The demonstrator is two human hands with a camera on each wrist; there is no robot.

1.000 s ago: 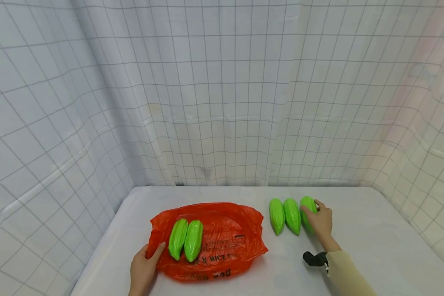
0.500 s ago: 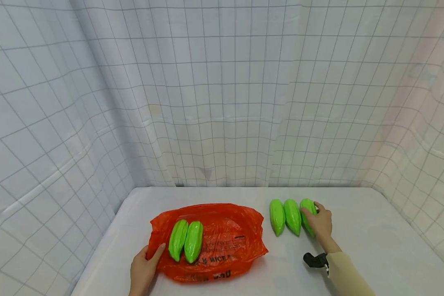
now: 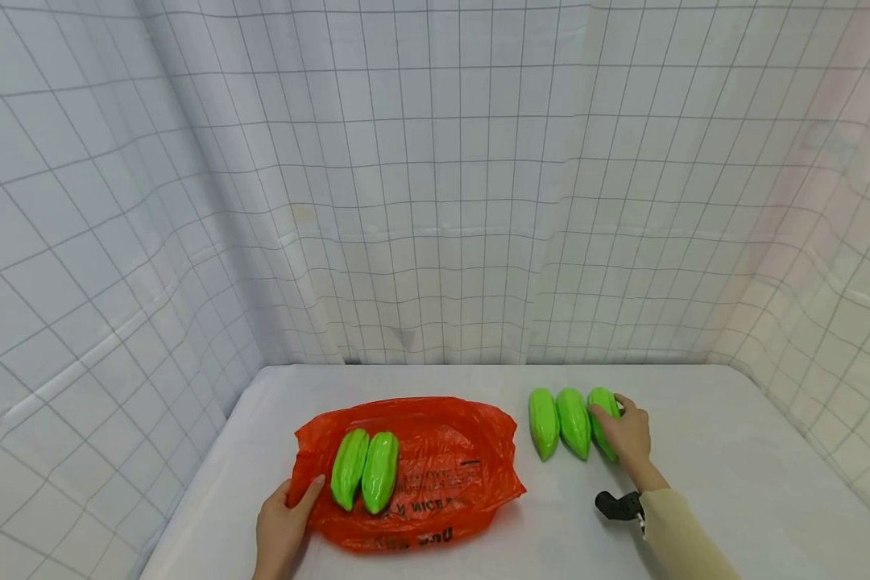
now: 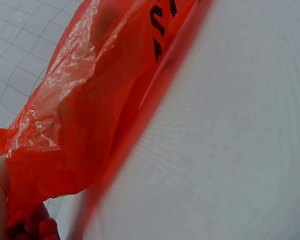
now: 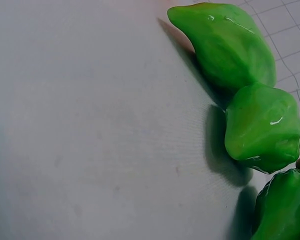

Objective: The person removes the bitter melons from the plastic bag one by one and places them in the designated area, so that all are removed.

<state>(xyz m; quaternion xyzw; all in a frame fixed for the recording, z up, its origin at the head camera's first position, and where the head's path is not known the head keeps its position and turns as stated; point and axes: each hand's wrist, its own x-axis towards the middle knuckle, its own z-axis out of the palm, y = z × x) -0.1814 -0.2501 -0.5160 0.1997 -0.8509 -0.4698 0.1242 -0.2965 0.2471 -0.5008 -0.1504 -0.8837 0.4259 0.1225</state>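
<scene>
While the left hand point(image 3: 281, 524) pinches the left edge of a crinkled red plastic bag point(image 3: 471, 439) between thumb and fingers, the right hand point(image 3: 631, 435) curls its thumb and fingers round a glossy green, ribbed, tapering fruit point(image 3: 603, 399), the rightmost of three in a row on the white table point(image 3: 710, 451), right of the bag. A middle fruit point(image 3: 573, 423) lies just beside it, and a left fruit point(image 3: 544, 423) beyond that. Two more green fruits point(image 3: 380, 471) lie side by side on the bag, near the left hand.

A good hold probably calls for thumb and fingers on opposite flanks, since the shiny skin looks slick and the middle fruit could easily be nudged. Light pressure on the bag's edge should stop the thin plastic sliding.

Black print crosses the bag: "NICE" reads clearly; the smaller lines and the bigger letters below are too blurred or creased.
</scene>
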